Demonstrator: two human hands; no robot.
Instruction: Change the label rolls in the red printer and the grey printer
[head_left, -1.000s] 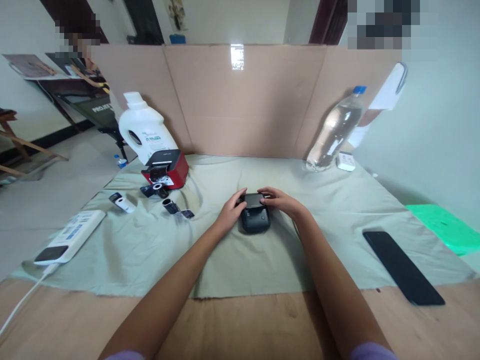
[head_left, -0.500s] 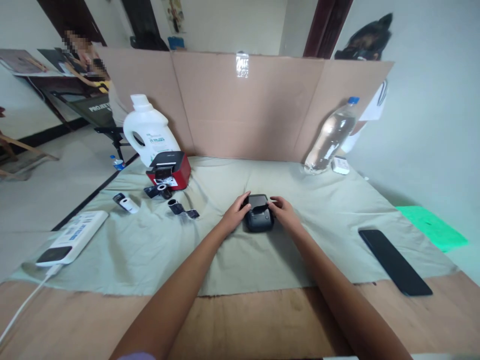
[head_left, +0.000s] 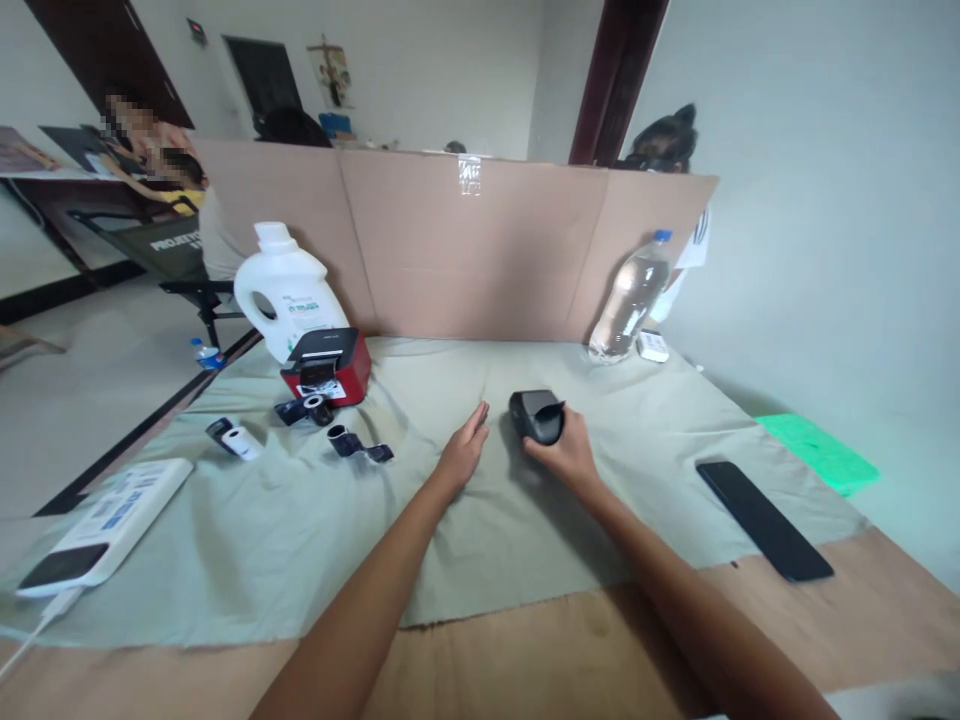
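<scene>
- Black small printer [head_left: 535,414] sits mid-surface on the pale green cloth [head_left: 300,520], tilted up a bit, clamped in the right hand [head_left: 564,452] from its near right side.
- Left hand [head_left: 463,452] lies flat and open on the cloth just left of the printer, fingers stretched far, not touching it.
- Hands are apart, a small gap of cloth between them.
- Red-and-black printer [head_left: 328,364] stands far left, with a white jug [head_left: 281,290] just behind it.
- Two small black rolls [head_left: 330,422] lie near the red printer; a white roll [head_left: 238,442] lies further left.
- White power strip [head_left: 101,518] at the near left edge, a dark phone-like thing on its near end.
- Clear water bottle [head_left: 628,300] stands far right against the cardboard screen [head_left: 465,260]; a small white box [head_left: 652,346] just right of it.
- Black phone [head_left: 763,518] lies flat, well to the right of the hands.
- Wood surface [head_left: 562,650] shows bare near the camera.
- Another person's head shows behind the screen, far right.
</scene>
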